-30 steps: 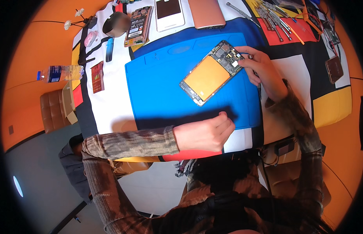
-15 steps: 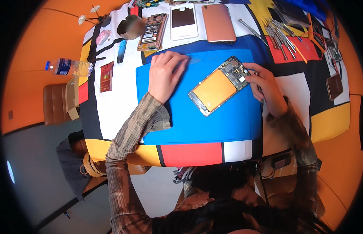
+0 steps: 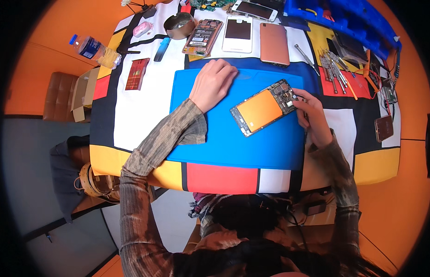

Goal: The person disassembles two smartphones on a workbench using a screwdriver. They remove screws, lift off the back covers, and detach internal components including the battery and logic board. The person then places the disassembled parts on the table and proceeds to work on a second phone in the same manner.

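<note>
An opened phone (image 3: 260, 109) with an orange-yellow panel and a bare circuit board lies slanted over the blue mat (image 3: 215, 147). My right hand (image 3: 314, 115) grips its upper right end, thumb on the board side and fingers at the edge. To the left of the phone, my left hand (image 3: 214, 84) rests by the mat's far edge. Its fingers are curled together, and whatever they may pinch is hidden from view.
Beyond the mat are an opened phone (image 3: 203, 38), a white phone (image 3: 238, 34), a copper-coloured phone (image 3: 274, 45) and a round metal bowl (image 3: 179, 27). Several screwdrivers (image 3: 334, 69) lie at right, below a blue parts tray (image 3: 344, 21). A water bottle (image 3: 94, 51) is at far left.
The whole view has shifted and turned slightly, bringing more of the blue tray into sight. Both hands keep much the same pose, and the right still grips the phone.
</note>
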The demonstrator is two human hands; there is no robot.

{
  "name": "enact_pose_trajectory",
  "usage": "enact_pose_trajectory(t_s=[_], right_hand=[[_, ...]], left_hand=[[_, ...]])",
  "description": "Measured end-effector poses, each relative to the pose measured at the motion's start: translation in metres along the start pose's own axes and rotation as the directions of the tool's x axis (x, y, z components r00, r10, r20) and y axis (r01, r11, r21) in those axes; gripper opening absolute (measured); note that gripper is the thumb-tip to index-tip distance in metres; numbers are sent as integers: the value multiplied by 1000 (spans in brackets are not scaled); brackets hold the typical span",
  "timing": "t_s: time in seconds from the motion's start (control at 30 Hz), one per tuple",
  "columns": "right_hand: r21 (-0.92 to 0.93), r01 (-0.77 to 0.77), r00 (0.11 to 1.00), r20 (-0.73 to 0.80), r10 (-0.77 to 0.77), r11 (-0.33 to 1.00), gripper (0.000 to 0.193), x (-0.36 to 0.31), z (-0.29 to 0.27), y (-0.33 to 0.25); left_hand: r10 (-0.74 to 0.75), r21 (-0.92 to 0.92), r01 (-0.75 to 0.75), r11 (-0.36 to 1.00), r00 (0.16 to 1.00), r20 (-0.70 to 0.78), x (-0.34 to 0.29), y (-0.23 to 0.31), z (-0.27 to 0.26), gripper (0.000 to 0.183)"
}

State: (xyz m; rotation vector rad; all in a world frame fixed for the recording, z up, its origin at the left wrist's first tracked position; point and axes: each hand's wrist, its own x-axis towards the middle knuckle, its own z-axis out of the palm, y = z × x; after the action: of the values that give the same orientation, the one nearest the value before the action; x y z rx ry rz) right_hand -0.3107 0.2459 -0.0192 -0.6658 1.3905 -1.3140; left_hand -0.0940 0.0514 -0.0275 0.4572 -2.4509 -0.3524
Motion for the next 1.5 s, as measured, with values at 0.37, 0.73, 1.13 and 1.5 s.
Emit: enact_pose_trajectory(t_s=[0.37, 0.73, 1.13, 1.5], right_hand=[[3, 70, 997, 45, -70, 998, 33, 3, 4, 0], [-44, 77, 996, 42, -75, 996, 42, 1, 8, -6], [115, 120, 986, 104, -132, 986, 41, 1, 3, -3], [-44, -2, 968, 249, 13, 999, 38, 0, 28, -12]], left_hand=[[29, 0, -29, 1000, 999, 12, 0, 1, -1, 12], [34, -43, -33, 999, 999, 37, 0, 4, -2, 10], [58, -47, -56, 997, 998, 37, 3, 8, -4, 9], [48, -13, -47, 999, 999, 24, 1, 2, -1, 9]])
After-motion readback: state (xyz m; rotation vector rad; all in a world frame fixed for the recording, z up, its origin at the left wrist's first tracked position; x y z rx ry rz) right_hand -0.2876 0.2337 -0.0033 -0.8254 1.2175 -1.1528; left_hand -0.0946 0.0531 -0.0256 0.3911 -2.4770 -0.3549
